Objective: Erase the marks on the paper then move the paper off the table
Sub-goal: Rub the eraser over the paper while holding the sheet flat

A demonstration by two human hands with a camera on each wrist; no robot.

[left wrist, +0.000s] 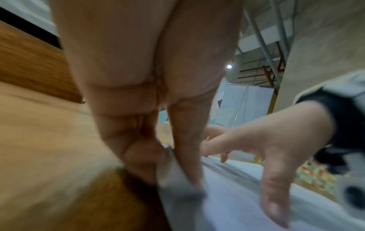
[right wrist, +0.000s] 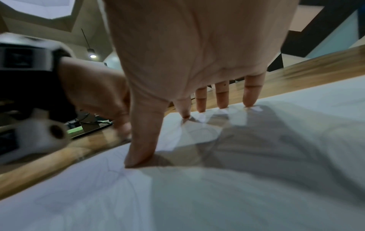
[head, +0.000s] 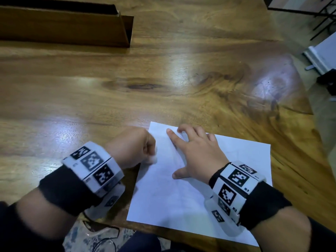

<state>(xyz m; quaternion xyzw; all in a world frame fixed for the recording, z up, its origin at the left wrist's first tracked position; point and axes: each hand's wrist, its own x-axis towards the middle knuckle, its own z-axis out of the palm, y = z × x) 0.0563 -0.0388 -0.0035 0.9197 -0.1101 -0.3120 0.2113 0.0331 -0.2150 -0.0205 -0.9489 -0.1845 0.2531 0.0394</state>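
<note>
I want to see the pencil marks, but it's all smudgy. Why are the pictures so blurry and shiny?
Head view: ceiling light glares off the table; the left hand with the eraser is smeared. Left wrist view: everything streaks with motion blur. Right wrist view: the right hand throws fan-shaped shadows across the paper, where faint lines barely show.

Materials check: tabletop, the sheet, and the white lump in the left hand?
Table: looks like wood, glossy finish; visible grain, a dark knot, bright glare patches. Could be veneer.
Sheet: thin white paper, matte, lying flat, faint pencil lines showing.
White lump: pinched in the left hand at the sheet's left edge; soft-looking, dull white, probably a rubber eraser, but too blurred to be sure.
</note>
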